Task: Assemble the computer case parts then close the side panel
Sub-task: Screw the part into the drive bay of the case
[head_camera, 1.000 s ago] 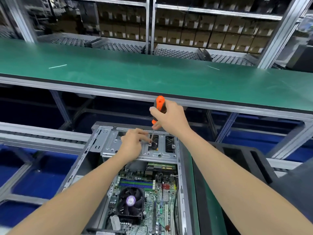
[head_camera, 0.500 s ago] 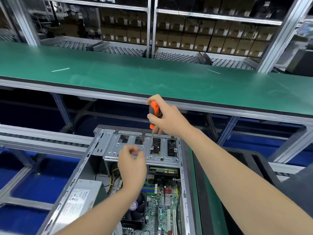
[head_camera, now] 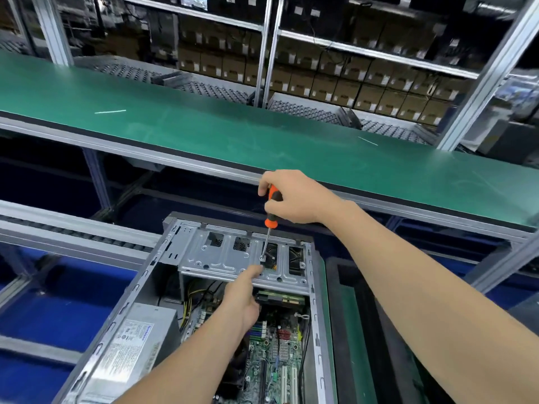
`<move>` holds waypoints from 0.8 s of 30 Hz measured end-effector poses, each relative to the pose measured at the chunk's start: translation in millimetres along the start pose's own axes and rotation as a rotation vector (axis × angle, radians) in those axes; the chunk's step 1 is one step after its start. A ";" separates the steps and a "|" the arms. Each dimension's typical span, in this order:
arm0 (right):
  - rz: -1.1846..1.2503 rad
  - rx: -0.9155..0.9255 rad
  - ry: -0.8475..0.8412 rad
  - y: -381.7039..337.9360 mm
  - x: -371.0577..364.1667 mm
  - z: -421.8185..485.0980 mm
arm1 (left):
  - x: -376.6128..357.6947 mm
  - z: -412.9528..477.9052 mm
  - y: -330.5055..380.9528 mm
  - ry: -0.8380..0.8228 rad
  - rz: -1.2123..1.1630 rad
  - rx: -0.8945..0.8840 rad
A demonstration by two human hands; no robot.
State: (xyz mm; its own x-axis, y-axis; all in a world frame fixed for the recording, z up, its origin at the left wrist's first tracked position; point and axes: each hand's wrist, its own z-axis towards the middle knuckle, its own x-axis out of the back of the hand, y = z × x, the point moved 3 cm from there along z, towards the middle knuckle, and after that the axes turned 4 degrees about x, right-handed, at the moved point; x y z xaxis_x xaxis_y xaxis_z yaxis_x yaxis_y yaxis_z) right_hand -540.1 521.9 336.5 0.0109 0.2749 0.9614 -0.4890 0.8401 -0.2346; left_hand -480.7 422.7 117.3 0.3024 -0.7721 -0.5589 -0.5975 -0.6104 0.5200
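The screw (head_camera: 262, 257) sits in the drive cage (head_camera: 210, 259)'s top plate, right of the cage's middle, at the far end of the open computer case (head_camera: 163, 290); driving it well likely means holding the screwdriver (head_camera: 272, 209) square to the cage, pressing down while turning, and stopping once the head seats. The tip stands on the screw, below the right hand (head_camera: 294, 199), whose fingers (head_camera: 269, 177) are clamped round the orange handle above the cage. The left hand (head_camera: 242, 298) reaches over the cage's near edge, forefinger straight and pressing the plate just beside the screw, gripping nothing.
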 end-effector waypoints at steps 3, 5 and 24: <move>-0.179 -0.075 0.042 0.6 4.1 -0.1 | 0.9 8.0 -2.3 -0.046 -0.060 0.030; -0.172 -0.042 0.009 -1.0 1.5 0.6 | 2.1 9.9 -2.2 -0.065 -0.132 0.034; -0.069 -0.007 -0.058 -10.4 1.3 3.2 | 7.9 25.5 -7.1 -0.200 -0.118 0.041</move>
State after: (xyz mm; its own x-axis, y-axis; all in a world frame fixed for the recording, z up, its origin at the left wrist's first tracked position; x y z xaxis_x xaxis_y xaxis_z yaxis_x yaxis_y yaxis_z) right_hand -537.7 512.0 340.6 -0.0062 0.1888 0.9820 -0.4827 0.8595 -0.1683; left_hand -493.0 425.5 92.6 0.2212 -0.6426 -0.7336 -0.5979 -0.6836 0.4185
